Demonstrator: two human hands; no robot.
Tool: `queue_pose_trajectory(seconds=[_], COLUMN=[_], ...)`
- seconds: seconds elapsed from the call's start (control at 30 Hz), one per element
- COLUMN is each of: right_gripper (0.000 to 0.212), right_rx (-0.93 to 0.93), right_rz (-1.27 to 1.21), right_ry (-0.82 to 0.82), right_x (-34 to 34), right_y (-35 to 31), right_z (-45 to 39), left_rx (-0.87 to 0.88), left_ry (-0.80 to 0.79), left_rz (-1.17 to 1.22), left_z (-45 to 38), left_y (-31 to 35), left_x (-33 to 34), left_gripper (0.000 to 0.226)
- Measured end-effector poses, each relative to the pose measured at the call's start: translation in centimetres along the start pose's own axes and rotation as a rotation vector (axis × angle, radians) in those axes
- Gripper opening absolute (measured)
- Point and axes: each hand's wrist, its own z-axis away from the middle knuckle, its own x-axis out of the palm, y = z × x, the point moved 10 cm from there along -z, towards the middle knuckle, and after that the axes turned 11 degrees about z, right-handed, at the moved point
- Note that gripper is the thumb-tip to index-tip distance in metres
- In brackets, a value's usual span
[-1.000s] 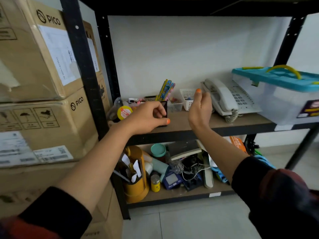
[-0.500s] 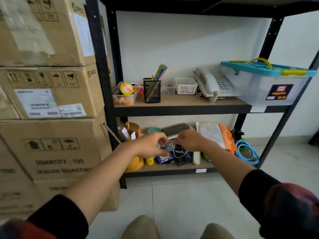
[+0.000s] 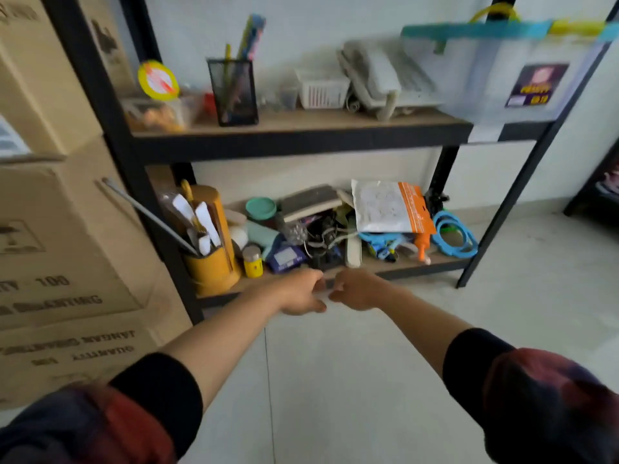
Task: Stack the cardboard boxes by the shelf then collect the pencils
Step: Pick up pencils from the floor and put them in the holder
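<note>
The cardboard boxes (image 3: 60, 229) stand stacked beside the shelf (image 3: 294, 142), so you are at the pencil step: your left hand (image 3: 298, 293) and right hand (image 3: 355, 291), both curled, contents unclear, must rise to the pencils (image 3: 249, 35) in the mesh cup (image 3: 234, 92).

Both bare forearms reach forward out of dark pushed-up sleeves and converge in front of the lower shelf edge. The left hand (image 3: 299, 293) and right hand (image 3: 355, 290) meet there, knuckles facing each other, nearly touching. Fingers of both are curled inward; motion blur hides whether they hold anything.
</note>
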Motion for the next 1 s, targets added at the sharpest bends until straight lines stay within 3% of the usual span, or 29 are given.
queue_pose_trajectory(seconds=[0.2, 0.37, 0.57, 0.67, 0.87, 1.0], right_gripper=[0.045, 0.043, 0.042, 0.041, 0.04, 0.036], right_rx=[0.068, 0.087, 0.274, 0.419, 0.645, 0.704], right_rz=[0.138, 0.202, 0.206, 0.162, 0.102, 0.104], right_ry=[-0.125, -0.125, -0.214, -0.233, -0.301, -0.418], right_x=[11.8, 18.5, 25.0, 27.2, 30.4, 33.7], right_y=[2.1, 3.7, 10.1, 13.7, 17.0, 17.4], right_z=[0.6, 5.3, 15.7, 22.2, 34.0, 38.9], left_rx=[-0.093, -0.019, 0.203, 0.329, 0.569, 0.688], left_ry=[-0.114, -0.193, -0.296, -0.415, -0.466, -0.55], left_rz=[-0.194, -0.474, -0.524, -0.623, -0.555, -0.673], left_z=[-1.6, -2.7, -3.5, -2.8, -0.3, 3.3], left_y=[-2.9, -0.7, 6.2, 11.7, 23.8, 25.0], left_x=[9.7, 15.8, 26.7, 33.2, 40.1, 44.8], left_gripper=[0.052, 0.042, 0.037, 0.035, 0.034, 0.032])
